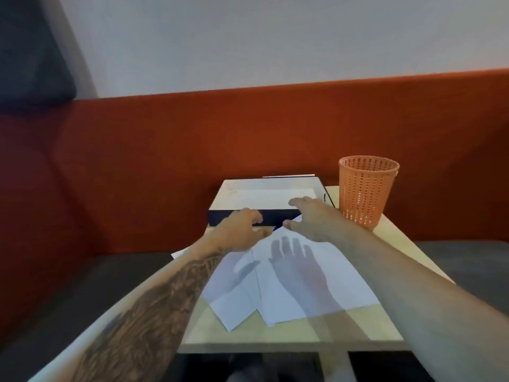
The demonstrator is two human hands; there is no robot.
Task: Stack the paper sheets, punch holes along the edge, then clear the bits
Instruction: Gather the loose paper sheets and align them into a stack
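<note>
Several white paper sheets (pixel 289 282) lie fanned and overlapping on a small light wooden table (pixel 275 339). My left hand (pixel 239 230) reaches over their far left corner, fingers curled down near the dark front wall of a flat box (pixel 264 195). My right hand (pixel 311 216) is stretched out with fingers spread at the box's near right corner, just above the sheets' far edge. Neither hand visibly grips anything. No hole punch is visible.
An orange perforated plastic basket (pixel 367 188) stands upright at the table's far right corner, beside the box. A red upholstered bench back (pixel 165 139) runs behind the table, with a dark grey seat (pixel 468 260) on both sides.
</note>
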